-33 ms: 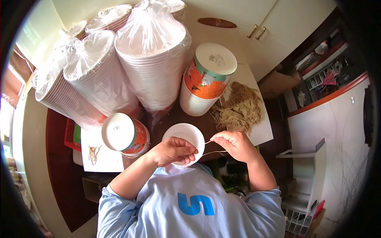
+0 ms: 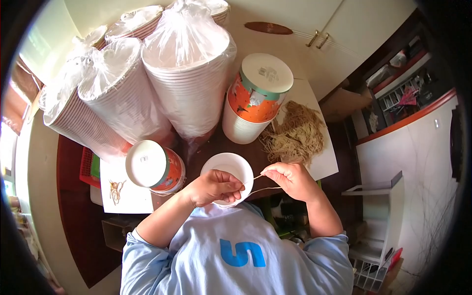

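A white paper tub stands with its mouth toward me at the table's near edge. Over its mouth is my left hand, thumb and forefinger pinched together; what they grip, if anything, is too small to tell. To the right of the tub, my right hand is closed, its thumb and fingertips pinching a thin tan string. One length of this string runs to the tub's right rim. Another length passes lower, between the tub and the right hand.
A bundle of tan strings lies on the right. Behind stand tall stacks of white tubs in clear plastic bags. An orange-patterned tub tops another stack, and a second orange tub is at left. Short strings lie on white board.
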The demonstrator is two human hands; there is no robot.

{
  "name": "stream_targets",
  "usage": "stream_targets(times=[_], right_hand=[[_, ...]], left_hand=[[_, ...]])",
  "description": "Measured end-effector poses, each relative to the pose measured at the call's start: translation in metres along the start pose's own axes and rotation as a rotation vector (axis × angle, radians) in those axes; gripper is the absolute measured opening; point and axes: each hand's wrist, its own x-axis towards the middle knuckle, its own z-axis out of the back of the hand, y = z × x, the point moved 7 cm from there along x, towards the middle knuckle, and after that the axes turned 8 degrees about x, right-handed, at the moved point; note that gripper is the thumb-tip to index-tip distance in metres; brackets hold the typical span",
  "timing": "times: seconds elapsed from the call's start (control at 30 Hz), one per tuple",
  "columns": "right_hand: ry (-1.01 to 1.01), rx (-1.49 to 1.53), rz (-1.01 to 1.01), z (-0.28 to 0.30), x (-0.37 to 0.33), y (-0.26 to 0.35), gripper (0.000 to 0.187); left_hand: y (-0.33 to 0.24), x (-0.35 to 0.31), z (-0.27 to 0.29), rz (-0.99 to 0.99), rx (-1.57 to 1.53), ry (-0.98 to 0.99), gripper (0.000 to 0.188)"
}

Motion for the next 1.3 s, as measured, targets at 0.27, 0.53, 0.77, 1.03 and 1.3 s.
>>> stream_targets(times=[0.27,0.53,0.77,1.03,1.3], right_hand=[[0.167,-0.272,0.166,0.001,-0.009,0.016,0.051],[0.236,0.589,-0.16,-0.072,-0.008,-0.015,0.039],[-0.064,0.14,0.176,-0.062,-0.005,-0.006,0.017],[-0.181,-0.057,0.341,-0.058,-0.01,0.002,0.018],[-0.122,-0.083,0.327,-0.067,-0.011,0.001,0.016]], left_hand=[[-0.018,-0.011,-0.015,-0.061,0.427,-0.107,0.017],[-0.038,-0.024,-0.024,-0.246,0.684,-0.24,0.015],[-0.017,-0.019,-0.001,-0.088,0.598,-0.249,0.019],[0.002,-0.015,0.008,-0.051,0.292,-0.211,0.024],[0.012,-0.011,0.008,-0.155,0.305,-0.221,0.017]])
